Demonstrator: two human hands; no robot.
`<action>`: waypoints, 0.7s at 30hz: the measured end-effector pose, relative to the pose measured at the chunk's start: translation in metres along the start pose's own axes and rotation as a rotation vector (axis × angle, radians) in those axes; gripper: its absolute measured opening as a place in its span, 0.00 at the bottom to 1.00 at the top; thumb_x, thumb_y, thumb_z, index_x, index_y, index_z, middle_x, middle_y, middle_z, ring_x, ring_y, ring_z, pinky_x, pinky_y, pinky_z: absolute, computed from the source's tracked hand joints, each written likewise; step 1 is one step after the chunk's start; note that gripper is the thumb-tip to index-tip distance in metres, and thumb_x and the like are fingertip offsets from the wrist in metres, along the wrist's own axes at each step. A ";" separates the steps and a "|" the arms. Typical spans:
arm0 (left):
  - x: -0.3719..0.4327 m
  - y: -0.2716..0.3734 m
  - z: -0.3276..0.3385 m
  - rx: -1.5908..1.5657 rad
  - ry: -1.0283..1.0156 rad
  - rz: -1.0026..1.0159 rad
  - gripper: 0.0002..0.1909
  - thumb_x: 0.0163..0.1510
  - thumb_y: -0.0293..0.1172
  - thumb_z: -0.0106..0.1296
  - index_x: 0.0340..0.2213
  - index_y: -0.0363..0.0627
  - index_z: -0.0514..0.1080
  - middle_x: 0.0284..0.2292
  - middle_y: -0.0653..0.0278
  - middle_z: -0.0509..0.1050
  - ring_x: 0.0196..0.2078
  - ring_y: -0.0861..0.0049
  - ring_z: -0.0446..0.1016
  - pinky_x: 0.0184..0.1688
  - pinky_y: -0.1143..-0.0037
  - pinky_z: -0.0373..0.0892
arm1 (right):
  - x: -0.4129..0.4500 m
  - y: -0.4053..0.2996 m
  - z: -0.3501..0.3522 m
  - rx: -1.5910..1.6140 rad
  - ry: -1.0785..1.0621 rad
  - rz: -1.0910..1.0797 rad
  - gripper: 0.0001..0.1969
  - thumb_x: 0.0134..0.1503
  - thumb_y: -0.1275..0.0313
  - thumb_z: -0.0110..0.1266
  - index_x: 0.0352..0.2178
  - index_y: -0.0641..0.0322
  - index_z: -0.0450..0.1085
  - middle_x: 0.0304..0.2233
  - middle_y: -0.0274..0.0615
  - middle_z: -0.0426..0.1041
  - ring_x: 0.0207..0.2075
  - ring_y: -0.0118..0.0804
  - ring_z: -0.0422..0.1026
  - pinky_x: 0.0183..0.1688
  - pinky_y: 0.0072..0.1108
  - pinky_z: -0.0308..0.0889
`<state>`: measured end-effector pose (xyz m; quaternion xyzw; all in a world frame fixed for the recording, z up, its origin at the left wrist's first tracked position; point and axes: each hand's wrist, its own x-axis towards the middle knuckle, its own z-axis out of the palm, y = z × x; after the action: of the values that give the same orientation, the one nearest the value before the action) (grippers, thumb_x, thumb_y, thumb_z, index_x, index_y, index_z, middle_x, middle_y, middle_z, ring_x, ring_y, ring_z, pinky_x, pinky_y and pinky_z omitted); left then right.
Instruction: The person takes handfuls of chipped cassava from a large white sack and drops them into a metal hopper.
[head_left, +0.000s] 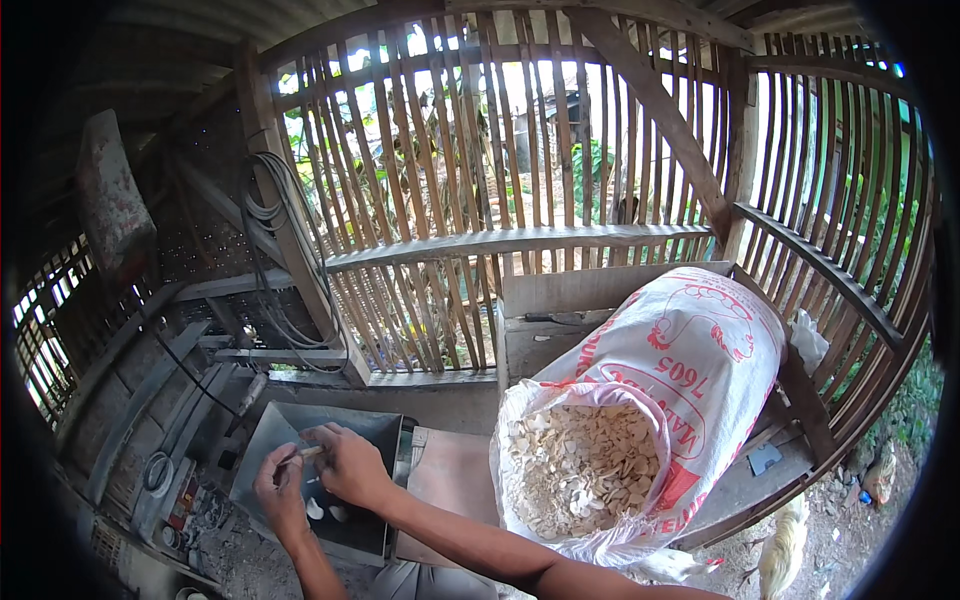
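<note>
Both of my hands are over a square metal hopper (259, 480) at the lower left. My left hand (280, 480) has its fingertips on one end of a small pale brown piece (311, 451), whose kind I cannot tell. The other end is gripped by my right hand (346, 457). Small white pieces (314, 510) lie inside the hopper below the hands. To the right of my forearm an opened woven plastic sack (720, 375) with red print lies tilted, its mouth towards me. Pale, dry flat chips (585, 465) fill its mouth.
A pinkish-brown board (450, 472) lies between hopper and sack. Coiled cable (270, 202) hangs on a wooden post at left. Slatted wooden walls (517, 150) stand ahead. A rusty metal piece (112, 195) rises at left. White chickens (784, 540) are on the ground at lower right.
</note>
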<state>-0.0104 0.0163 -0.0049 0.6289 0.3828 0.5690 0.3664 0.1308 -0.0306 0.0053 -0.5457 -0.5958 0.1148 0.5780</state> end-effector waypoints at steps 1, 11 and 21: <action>0.000 -0.001 -0.001 0.006 -0.003 -0.005 0.12 0.54 0.23 0.52 0.40 0.31 0.75 0.37 0.59 0.77 0.39 0.77 0.74 0.42 0.78 0.69 | 0.000 -0.003 -0.002 -0.016 0.008 0.006 0.19 0.47 0.76 0.54 0.44 0.56 0.73 0.40 0.44 0.74 0.41 0.52 0.73 0.42 0.37 0.69; 0.004 0.006 -0.001 0.082 -0.066 0.097 0.13 0.59 0.23 0.48 0.43 0.28 0.73 0.39 0.56 0.77 0.44 0.75 0.74 0.48 0.75 0.70 | 0.006 -0.009 -0.009 0.164 0.155 -0.086 0.16 0.49 0.76 0.55 0.42 0.60 0.72 0.40 0.46 0.74 0.44 0.54 0.72 0.45 0.38 0.67; -0.102 0.096 0.087 -0.174 -0.220 0.385 0.15 0.55 0.22 0.48 0.44 0.30 0.75 0.47 0.50 0.75 0.53 0.64 0.72 0.59 0.67 0.63 | -0.109 0.042 -0.186 -0.287 0.309 0.139 0.21 0.52 0.63 0.64 0.47 0.60 0.73 0.43 0.48 0.77 0.47 0.50 0.73 0.53 0.33 0.65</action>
<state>0.0761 -0.1199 0.0294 0.7146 0.1631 0.5871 0.3437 0.2749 -0.1918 -0.0317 -0.6733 -0.4712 -0.0168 0.5695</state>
